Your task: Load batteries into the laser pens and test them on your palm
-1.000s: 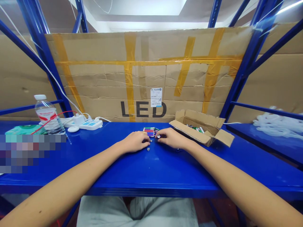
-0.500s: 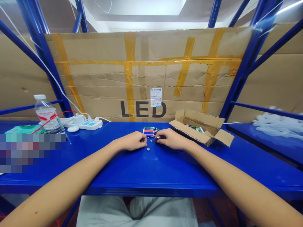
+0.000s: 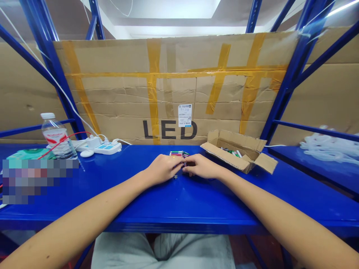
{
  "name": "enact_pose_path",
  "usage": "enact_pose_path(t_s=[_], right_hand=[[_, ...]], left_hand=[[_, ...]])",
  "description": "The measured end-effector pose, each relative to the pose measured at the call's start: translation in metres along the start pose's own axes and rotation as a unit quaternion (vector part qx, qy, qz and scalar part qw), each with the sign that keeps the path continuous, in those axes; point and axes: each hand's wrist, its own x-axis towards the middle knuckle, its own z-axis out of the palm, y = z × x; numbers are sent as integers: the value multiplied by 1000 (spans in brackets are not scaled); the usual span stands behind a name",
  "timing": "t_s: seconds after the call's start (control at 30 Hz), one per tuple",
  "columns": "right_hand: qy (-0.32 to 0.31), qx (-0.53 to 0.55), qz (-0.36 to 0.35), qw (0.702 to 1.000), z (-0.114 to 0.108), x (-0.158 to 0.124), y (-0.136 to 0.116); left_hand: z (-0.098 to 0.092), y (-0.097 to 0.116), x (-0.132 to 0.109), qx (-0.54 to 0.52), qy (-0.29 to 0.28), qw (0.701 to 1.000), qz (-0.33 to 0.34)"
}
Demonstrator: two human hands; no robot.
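Note:
My left hand [image 3: 165, 167] has its fingertips brought together against those of my right hand, and whatever they pinch is too small or hidden to name. In my right hand [image 3: 200, 166] is a small dark metal tube [image 3: 184, 164], mostly covered by the fingers of both hands. Just behind the hands lies a row of slim coloured metal tubes [image 3: 176, 153], green, red and others, with clip-like ends at the right; my left hand hides the nearer ones. Small silvery button cells [image 3: 175, 177] rest on the blue table right below my left fingers.
An open cardboard box [image 3: 238, 151] with several small tubes inside stands behind my right hand. On the left are a water bottle [image 3: 56, 136], a white power strip [image 3: 106, 147] with cables and a green packet [image 3: 28, 154]. A large cardboard sheet [image 3: 126, 101] closes off the back.
My left hand has moved right to meet the tube in my right hand. It now covers part of the row and the spot where a small silvery piece lay. My right hand has barely shifted.

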Motion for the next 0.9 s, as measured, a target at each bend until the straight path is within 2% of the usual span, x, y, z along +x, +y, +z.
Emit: enact_pose_path(t_s=[0.13,0.33,0.5,0.73,0.9], right_hand=[[17,27,24,999,-3,2,3],[28,-67,2,997,-10,1,6],[27,-110,-14,994,-10,1,6],[36,-119,-22,992,-8,1,6],[32,-131,-12,991,-8,-1,2]], left_hand=[[-2,-1,0,10,-26,1000,-10],[1,-11,1,-3,-62,996,-66],[10,-22,-2,-17,-104,993,-45],[15,-20,1,-13,-134,989,-53],[9,-23,5,-76,-162,976,-120]])
